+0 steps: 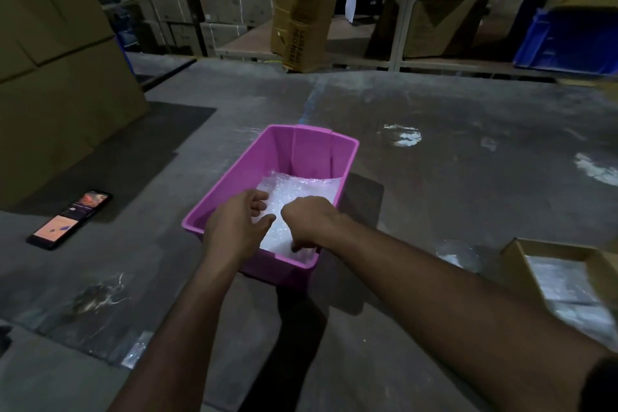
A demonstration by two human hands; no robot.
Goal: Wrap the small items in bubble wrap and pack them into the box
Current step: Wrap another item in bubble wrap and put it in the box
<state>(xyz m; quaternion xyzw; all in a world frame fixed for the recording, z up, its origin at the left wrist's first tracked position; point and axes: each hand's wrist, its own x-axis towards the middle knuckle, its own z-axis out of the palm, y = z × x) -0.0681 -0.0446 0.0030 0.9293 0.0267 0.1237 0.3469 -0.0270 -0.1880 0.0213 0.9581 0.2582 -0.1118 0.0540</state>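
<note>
A pink plastic box sits on the grey floor in front of me, its bottom covered by white bubble wrap. Both my hands reach into its near end. My left hand hovers over the wrap with fingers spread and curled, touching or just above it. My right hand is bent downward with fingers pressed into the wrap near the box's front wall; whether it grips anything is hidden by the hand itself. No small items show through the wrap.
A lit phone lies on the floor to the left. An open cardboard box with plastic wrap inside sits at the right edge. Large cartons stand at the left; shelving, stacked cartons and a blue crate line the back.
</note>
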